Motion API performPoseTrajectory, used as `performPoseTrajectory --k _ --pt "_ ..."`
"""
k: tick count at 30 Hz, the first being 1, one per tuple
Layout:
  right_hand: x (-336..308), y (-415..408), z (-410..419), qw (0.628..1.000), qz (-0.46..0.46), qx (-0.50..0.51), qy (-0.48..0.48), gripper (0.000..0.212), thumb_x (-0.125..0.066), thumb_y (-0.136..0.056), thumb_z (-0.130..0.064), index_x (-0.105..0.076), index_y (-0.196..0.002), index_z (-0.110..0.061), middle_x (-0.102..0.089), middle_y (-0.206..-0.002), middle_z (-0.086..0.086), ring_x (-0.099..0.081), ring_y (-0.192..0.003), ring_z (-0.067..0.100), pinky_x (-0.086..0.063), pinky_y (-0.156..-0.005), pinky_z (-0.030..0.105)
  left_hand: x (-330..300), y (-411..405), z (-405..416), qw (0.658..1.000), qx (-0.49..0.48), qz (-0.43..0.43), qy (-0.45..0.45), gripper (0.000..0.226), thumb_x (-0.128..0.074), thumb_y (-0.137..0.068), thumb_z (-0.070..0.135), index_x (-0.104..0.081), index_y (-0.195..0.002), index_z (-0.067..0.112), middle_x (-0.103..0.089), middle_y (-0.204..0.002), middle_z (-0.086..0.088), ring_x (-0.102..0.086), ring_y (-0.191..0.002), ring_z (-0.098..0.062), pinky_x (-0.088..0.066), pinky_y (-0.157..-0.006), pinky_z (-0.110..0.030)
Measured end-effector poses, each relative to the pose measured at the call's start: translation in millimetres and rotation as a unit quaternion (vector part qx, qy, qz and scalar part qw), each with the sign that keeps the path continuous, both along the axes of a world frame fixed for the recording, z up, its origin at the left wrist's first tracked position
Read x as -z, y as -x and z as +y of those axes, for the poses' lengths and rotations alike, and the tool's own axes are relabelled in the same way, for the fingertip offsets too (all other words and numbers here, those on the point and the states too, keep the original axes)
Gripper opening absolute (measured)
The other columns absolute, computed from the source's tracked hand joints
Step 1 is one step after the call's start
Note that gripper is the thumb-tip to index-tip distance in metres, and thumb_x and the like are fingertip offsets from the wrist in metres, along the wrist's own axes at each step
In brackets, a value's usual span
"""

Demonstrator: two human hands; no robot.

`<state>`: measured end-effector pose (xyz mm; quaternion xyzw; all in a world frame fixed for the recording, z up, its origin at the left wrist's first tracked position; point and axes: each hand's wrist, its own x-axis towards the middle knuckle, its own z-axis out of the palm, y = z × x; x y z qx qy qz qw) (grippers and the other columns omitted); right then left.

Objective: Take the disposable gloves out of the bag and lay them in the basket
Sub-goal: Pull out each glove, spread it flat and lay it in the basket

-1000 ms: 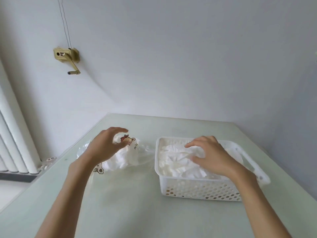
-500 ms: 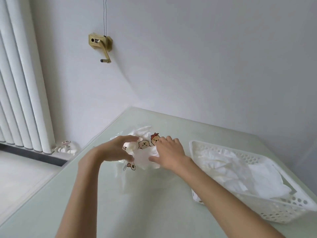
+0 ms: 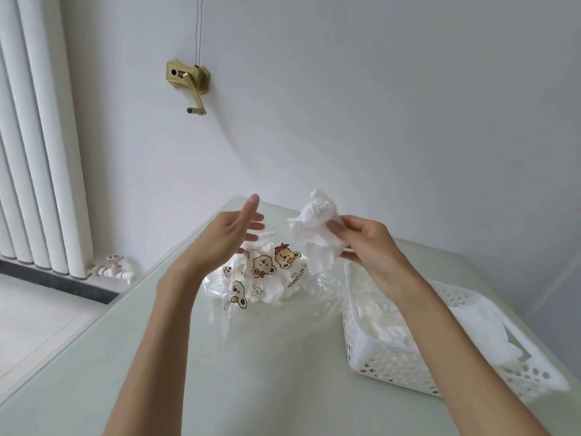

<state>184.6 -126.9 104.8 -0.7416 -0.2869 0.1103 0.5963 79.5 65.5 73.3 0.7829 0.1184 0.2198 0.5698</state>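
A clear plastic bag [image 3: 270,278] printed with cartoon bears lies on the pale green table [image 3: 125,357], with white gloves still inside it. My right hand [image 3: 364,243] pinches a crumpled white disposable glove [image 3: 314,225] and holds it up above the bag. My left hand [image 3: 232,234] hovers over the bag's left side with fingers straight, holding nothing. The white perforated basket [image 3: 371,357] stands to the right of the bag, with several white gloves [image 3: 481,325] lying in it.
A white radiator [image 3: 34,136] with a valve [image 3: 114,267] stands at the left below the table edge. A brass crank [image 3: 188,83] is fixed on the wall behind. The wall runs close behind the table.
My right hand left the basket, reached to the bag and has lifted a crumpled glove out of it. My left hand rose off the bag and opened. The view swung left.
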Motion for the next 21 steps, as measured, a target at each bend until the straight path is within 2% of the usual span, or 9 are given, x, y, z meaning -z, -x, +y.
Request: performPoseTrajectory --k 1,3,6,9,13,16,18,19,21 --pt "3 5 -6 1.000 0.016 -0.011 -0.002 0.016 -0.058 -0.094 -0.017 -0.071 -0.102 -0.010 -0.072 -0.093 0.005 -0.067 -0.077 0.008 -0.055 -0.068 0.015 -6 0 -10 0.999 0.029 0.007 0.016 0.059 -0.027 -0.093 0.059 -0.060 -0.120 0.017 -0.067 -0.112 0.003 -0.067 -0.098 -0.013 -0.052 -0.084 -0.031" --pt "9 14 -21 0.999 0.047 -0.017 -0.017 0.014 -0.058 -0.094 -0.016 -0.071 -0.100 -0.013 -0.073 -0.090 0.001 -0.068 -0.079 0.008 -0.054 -0.068 0.017 -11 -3 -30 0.997 0.080 0.016 0.005 0.049 -0.037 -0.091 0.058 -0.060 -0.116 0.023 -0.070 -0.107 0.008 -0.069 -0.090 -0.007 -0.056 -0.080 -0.030" --pt "18 17 -44 0.996 0.080 -0.003 -0.031 0.014 -0.059 -0.093 -0.013 -0.069 -0.101 -0.012 -0.074 -0.088 0.001 -0.069 -0.079 0.011 -0.054 -0.067 0.021 -9 -12 -53 0.990 0.126 0.007 -0.059 0.030 -0.055 -0.090 0.044 -0.066 -0.112 0.027 -0.072 -0.100 0.010 -0.068 -0.085 -0.001 -0.056 -0.073 -0.020" --pt "26 17 -62 0.993 0.096 0.033 -0.054 0.012 -0.060 -0.091 -0.010 -0.068 -0.099 -0.009 -0.073 -0.085 0.002 -0.068 -0.073 0.009 -0.052 -0.061 0.019 -9 -18 -68 0.982 0.171 0.023 -0.083 0.034 -0.053 -0.087 0.049 -0.070 -0.106 0.026 -0.073 -0.096 0.009 -0.067 -0.081 0.000 -0.057 -0.073 -0.024" --pt "30 10 -85 0.990 0.097 0.085 -0.065 0.014 -0.064 -0.089 -0.019 -0.068 -0.099 -0.009 -0.072 -0.089 0.005 -0.068 -0.081 0.015 -0.054 -0.062 0.023 -14 -24 -86 0.980 0.177 -0.012 -0.093 0.048 -0.057 -0.076 0.056 -0.063 -0.116 0.029 -0.071 -0.107 0.012 -0.068 -0.090 -0.002 -0.057 -0.076 -0.025" --pt "26 7 -94 0.986 0.110 0.091 -0.081 0.014 -0.064 -0.089 -0.018 -0.068 -0.100 -0.010 -0.072 -0.092 0.007 -0.068 -0.083 0.016 -0.054 -0.062 0.023 -16 -22 -88 0.958 0.207 -0.009 -0.198 0.048 -0.073 -0.073 0.046 -0.060 -0.118 0.035 -0.063 -0.116 0.022 -0.060 -0.106 0.004 -0.052 -0.085 -0.018" --pt "24 6 -101 0.983 0.125 0.085 -0.101 0.013 -0.063 -0.090 -0.016 -0.068 -0.101 -0.011 -0.071 -0.092 0.007 -0.069 -0.082 0.015 -0.055 -0.062 0.023 -14 -26 -96 0.943 0.202 -0.003 -0.263 0.038 -0.076 -0.076 0.038 -0.065 -0.111 0.034 -0.065 -0.108 0.026 -0.059 -0.105 0.008 -0.049 -0.088 -0.017" --pt "24 6 -102 0.983 0.128 0.079 -0.103 0.012 -0.063 -0.090 -0.016 -0.068 -0.100 -0.011 -0.071 -0.091 0.006 -0.069 -0.080 0.015 -0.055 -0.063 0.023 -13 -27 -99 0.947 0.179 -0.020 -0.267 0.029 -0.073 -0.078 0.039 -0.068 -0.105 0.032 -0.067 -0.100 0.026 -0.060 -0.098 0.009 -0.049 -0.088 -0.018" --pt "25 5 -103 0.985 0.128 0.072 -0.086 0.013 -0.064 -0.089 -0.018 -0.066 -0.101 -0.012 -0.071 -0.090 0.006 -0.069 -0.076 0.015 -0.055 -0.063 0.024 -14 -30 -106 0.962 0.137 -0.089 -0.218 0.013 -0.066 -0.082 0.039 -0.069 -0.089 0.027 -0.069 -0.082 0.025 -0.063 -0.082 0.009 -0.048 -0.080 -0.014"
